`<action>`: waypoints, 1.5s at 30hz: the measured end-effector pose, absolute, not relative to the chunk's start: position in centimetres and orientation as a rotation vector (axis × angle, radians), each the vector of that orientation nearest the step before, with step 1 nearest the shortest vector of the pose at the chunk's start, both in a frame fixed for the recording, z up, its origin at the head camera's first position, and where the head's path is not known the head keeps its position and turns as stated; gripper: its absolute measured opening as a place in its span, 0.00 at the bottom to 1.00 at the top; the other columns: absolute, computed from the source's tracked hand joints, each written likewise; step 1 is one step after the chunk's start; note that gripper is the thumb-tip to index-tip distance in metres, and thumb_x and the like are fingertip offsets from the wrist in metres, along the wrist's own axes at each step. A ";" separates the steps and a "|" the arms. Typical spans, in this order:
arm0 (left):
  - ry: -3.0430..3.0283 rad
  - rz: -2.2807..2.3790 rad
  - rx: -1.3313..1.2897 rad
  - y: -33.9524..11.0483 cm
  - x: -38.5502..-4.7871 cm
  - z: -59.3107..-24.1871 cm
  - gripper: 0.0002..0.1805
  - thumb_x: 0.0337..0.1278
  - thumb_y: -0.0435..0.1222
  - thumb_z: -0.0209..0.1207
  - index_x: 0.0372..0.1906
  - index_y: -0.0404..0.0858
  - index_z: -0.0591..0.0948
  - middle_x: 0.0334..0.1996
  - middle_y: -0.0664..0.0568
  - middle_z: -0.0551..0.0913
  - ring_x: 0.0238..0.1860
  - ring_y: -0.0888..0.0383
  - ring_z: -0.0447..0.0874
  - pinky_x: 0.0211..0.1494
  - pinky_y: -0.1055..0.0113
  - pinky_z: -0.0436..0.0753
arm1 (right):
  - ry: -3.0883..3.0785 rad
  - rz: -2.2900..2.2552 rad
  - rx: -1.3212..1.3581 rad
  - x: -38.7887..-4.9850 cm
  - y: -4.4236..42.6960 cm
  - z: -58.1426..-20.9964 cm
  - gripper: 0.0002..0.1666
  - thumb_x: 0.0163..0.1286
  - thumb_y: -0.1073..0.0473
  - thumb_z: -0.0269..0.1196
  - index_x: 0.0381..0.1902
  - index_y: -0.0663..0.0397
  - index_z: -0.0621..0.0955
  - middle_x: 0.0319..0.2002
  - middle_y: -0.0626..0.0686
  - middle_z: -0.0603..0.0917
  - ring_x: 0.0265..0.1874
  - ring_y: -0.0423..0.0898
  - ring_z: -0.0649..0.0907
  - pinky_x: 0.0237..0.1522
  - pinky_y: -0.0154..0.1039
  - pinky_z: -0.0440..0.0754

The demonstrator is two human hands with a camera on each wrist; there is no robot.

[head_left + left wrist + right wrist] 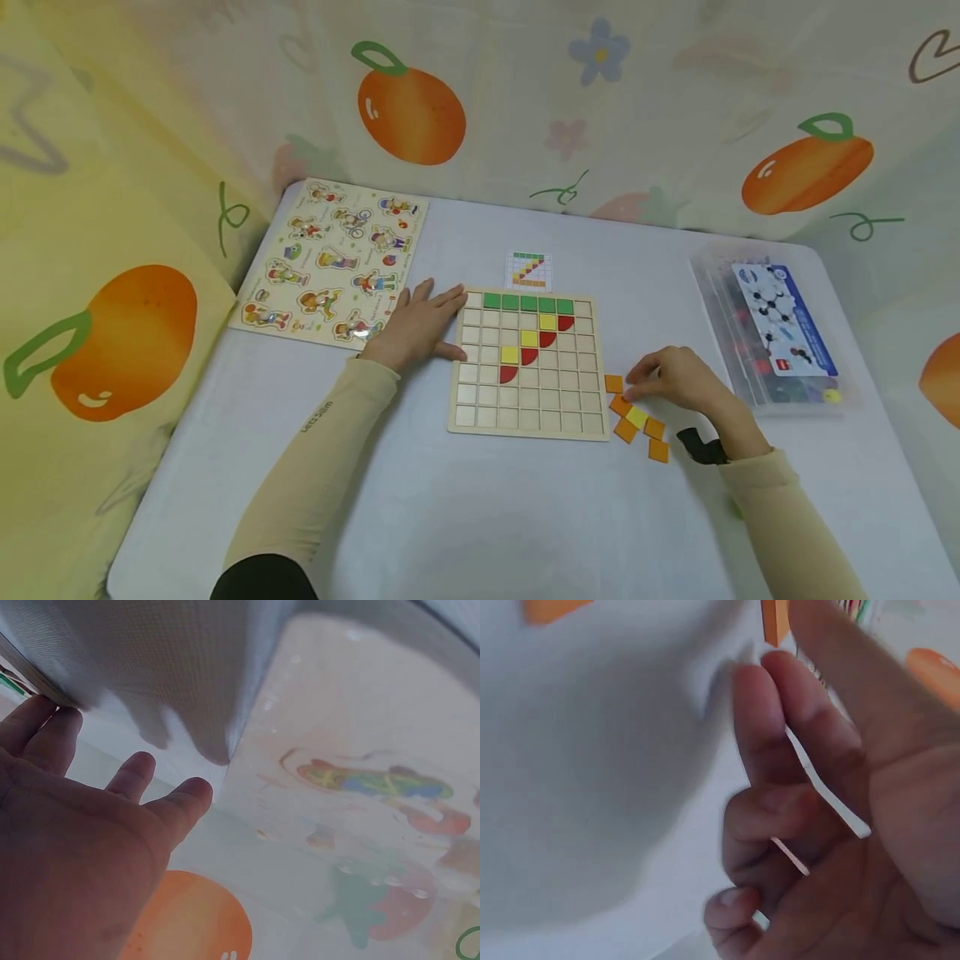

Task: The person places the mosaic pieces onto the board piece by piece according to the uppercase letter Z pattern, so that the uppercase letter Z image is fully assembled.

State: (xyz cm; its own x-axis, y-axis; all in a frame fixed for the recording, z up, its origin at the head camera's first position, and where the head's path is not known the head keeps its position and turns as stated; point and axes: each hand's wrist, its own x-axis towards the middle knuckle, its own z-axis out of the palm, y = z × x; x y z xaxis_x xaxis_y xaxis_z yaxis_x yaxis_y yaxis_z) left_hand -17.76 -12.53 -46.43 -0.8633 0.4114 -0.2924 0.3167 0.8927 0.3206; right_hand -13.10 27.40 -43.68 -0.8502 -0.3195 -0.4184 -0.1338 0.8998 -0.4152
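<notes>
If our spread left hand (420,323) pushes, the board (528,400) alongside may shift; we cannot tell if our right hand (678,380) pinches anything.

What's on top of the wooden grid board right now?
The wooden grid board bears five green square tiles, three yellow square tiles and four red quarter-circle tiles. The cells beneath them are hidden; the left hand covers a little of its left edge.

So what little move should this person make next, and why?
Probably set the loose yellow square in the cell left of the lowest red piece on the board: the three red pieces above each have a yellow tile directly left; this one has none.
</notes>
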 end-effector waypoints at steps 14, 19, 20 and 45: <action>2.696 0.367 0.508 -12.8 -17.2 -46.6 0.58 0.49 0.60 0.70 0.83 0.45 0.57 0.85 0.55 0.52 0.85 0.34 0.41 0.84 0.30 0.46 | 2.583 -0.426 -0.374 -12.5 27.7 -43.8 0.15 0.58 0.54 0.77 0.39 0.56 0.88 0.32 0.49 0.89 0.31 0.42 0.79 0.36 0.35 0.77; 2.715 0.357 0.508 -12.9 -16.9 -46.7 0.57 0.48 0.60 0.70 0.82 0.46 0.60 0.85 0.56 0.54 0.85 0.35 0.40 0.84 0.30 0.46 | 2.593 -0.361 -0.284 -12.1 27.1 -43.5 0.16 0.60 0.54 0.76 0.41 0.58 0.87 0.36 0.53 0.90 0.32 0.45 0.80 0.34 0.37 0.78; 2.721 0.353 0.515 -12.9 -16.9 -46.6 0.56 0.48 0.60 0.70 0.82 0.46 0.61 0.84 0.56 0.54 0.85 0.35 0.40 0.84 0.29 0.46 | 2.595 -0.364 -0.276 -12.1 27.0 -43.4 0.16 0.60 0.54 0.76 0.41 0.58 0.87 0.36 0.53 0.90 0.32 0.46 0.80 0.34 0.37 0.77; 2.708 0.275 0.538 -11.8 -16.3 -45.5 0.73 0.29 0.61 0.79 0.83 0.40 0.54 0.86 0.52 0.50 0.85 0.33 0.40 0.84 0.29 0.44 | 2.449 -0.816 -0.716 -16.7 10.6 -43.5 0.06 0.63 0.57 0.75 0.36 0.53 0.92 0.35 0.50 0.93 0.36 0.42 0.81 0.37 0.30 0.77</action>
